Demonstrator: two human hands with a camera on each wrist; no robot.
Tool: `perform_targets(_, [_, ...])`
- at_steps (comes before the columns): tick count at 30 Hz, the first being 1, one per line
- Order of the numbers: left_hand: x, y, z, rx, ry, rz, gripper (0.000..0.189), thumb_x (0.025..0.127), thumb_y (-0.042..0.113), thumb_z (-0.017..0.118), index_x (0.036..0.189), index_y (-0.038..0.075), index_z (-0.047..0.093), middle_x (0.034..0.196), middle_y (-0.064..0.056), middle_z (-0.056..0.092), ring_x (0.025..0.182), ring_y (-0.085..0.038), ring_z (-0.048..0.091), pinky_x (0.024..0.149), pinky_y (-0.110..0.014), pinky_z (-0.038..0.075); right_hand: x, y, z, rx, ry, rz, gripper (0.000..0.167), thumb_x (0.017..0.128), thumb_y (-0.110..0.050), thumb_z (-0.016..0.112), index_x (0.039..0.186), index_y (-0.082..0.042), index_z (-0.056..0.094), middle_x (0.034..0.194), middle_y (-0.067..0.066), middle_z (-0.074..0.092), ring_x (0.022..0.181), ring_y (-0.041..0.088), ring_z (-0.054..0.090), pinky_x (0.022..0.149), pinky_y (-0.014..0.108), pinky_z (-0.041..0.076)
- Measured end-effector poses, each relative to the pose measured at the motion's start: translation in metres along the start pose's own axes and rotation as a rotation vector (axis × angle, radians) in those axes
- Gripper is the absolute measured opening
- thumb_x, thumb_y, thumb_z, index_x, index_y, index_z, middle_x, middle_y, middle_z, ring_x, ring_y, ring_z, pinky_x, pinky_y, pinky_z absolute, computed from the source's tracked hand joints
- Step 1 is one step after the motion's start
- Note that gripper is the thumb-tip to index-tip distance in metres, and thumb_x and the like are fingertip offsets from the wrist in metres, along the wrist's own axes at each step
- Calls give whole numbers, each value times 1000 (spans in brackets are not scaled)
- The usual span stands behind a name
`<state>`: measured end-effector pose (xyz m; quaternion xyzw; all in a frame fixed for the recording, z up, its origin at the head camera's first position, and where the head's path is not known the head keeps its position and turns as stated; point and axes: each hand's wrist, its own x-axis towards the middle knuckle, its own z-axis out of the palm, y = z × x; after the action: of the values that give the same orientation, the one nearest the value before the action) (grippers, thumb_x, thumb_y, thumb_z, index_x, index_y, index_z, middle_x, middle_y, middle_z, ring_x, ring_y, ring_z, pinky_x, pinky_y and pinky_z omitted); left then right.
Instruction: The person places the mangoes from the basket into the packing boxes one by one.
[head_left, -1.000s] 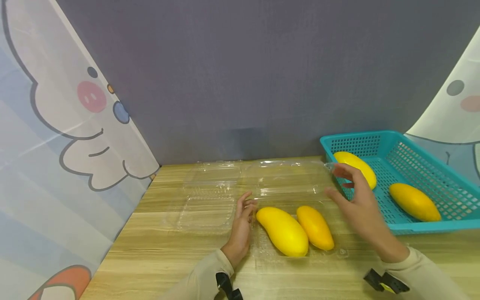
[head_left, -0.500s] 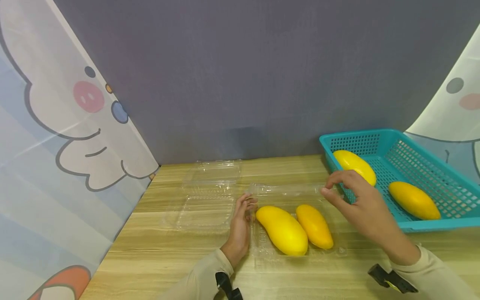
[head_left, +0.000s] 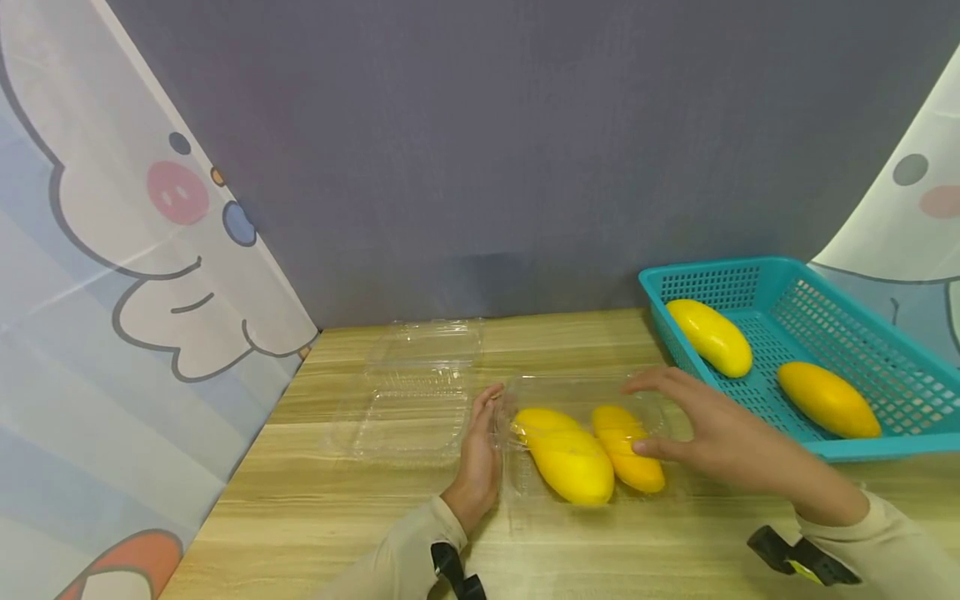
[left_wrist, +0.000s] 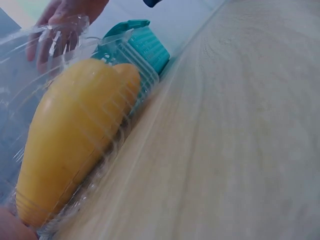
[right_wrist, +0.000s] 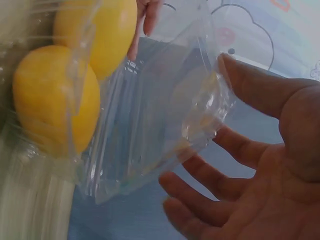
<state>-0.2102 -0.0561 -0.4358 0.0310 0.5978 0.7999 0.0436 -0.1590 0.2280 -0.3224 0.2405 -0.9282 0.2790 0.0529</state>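
Note:
Two yellow mangoes, a larger one and a smaller one, lie side by side in a clear plastic clamshell box on the table. Its hinged lid is tilted partway over the fruit. My right hand holds the lid's right edge, thumb on one side and fingers spread on the other. Along the box's left wall stands my left hand, fingers fairly straight against the plastic. The left wrist view shows the larger mango through the clear wall, with only a bit of the left hand at the corner.
A teal plastic basket at the right holds two more mangoes, one yellow and one deeper orange. Left of the box lies a second clear clamshell, its lid laid back. A grey panel rises behind the wooden table.
My right hand has come toward me and down, bringing the lid from lying back behind the box up and over the mangoes. The left hand has stayed beside the box.

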Motion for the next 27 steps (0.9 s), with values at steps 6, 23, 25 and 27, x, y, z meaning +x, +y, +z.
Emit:
perform_targets(6, [1, -2, -1, -75, 1, 2, 51, 107, 37, 32, 153, 15, 27, 164, -13, 20, 154, -35, 11, 125, -58, 1, 2, 3, 12, -54, 28, -55, 45, 91, -40, 70, 131, -25, 57, 136, 5, 59, 125, 35, 56, 96, 61, 49])
perform_targets(23, [-24, 1, -5, 26, 33, -88, 54, 105, 39, 39, 151, 14, 30, 159, -12, 25, 134, -33, 34, 116, -60, 17, 8, 18, 43, -117, 79, -103, 39, 93, -23, 70, 129, -15, 59, 146, 21, 46, 133, 43, 43, 100, 65, 44])
perform_targets(25, [-26, 1, -4, 54, 56, -91, 48, 104, 38, 43, 145, 13, 36, 143, -9, 37, 115, -24, 41, 106, -48, 29, 9, 18, 44, -121, 83, -100, 39, 93, -22, 70, 130, -14, 58, 147, 21, 45, 133, 43, 43, 100, 65, 44])
perform_targets(27, [-28, 2, -4, 62, 80, -86, 39, 103, 34, 46, 134, 11, 44, 122, -3, 45, 97, -17, 42, 92, -34, 34, 9, 19, 44, -120, 91, -106, 39, 93, -19, 69, 130, -13, 58, 147, 21, 43, 133, 43, 43, 100, 65, 44])
